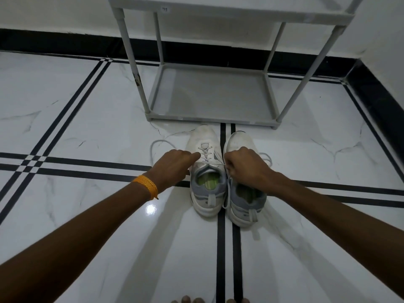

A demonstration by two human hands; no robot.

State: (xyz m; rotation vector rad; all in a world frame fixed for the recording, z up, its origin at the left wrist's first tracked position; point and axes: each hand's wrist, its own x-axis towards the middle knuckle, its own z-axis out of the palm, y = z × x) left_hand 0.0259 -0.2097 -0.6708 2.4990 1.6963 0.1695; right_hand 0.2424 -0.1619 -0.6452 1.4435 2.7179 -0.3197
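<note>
Two white and grey sneakers stand side by side on the floor, toes pointing away from me. The left sneaker (205,162) has its white lace (215,164) pulled taut across the tongue. My left hand (172,167), with an orange thread band on the wrist, grips one end of that lace at the shoe's left side. My right hand (242,165) pinches the other end and covers the middle of the right sneaker (244,200). A loose loop of lace (159,143) lies on the floor to the left.
A grey two-tier shoe rack (209,119) stands just beyond the sneakers, its lower shelf bare. The floor is glossy white marble tile (87,119) with black stripes. A black skirting and white wall run behind and along the right. My toes (196,300) show at the bottom edge.
</note>
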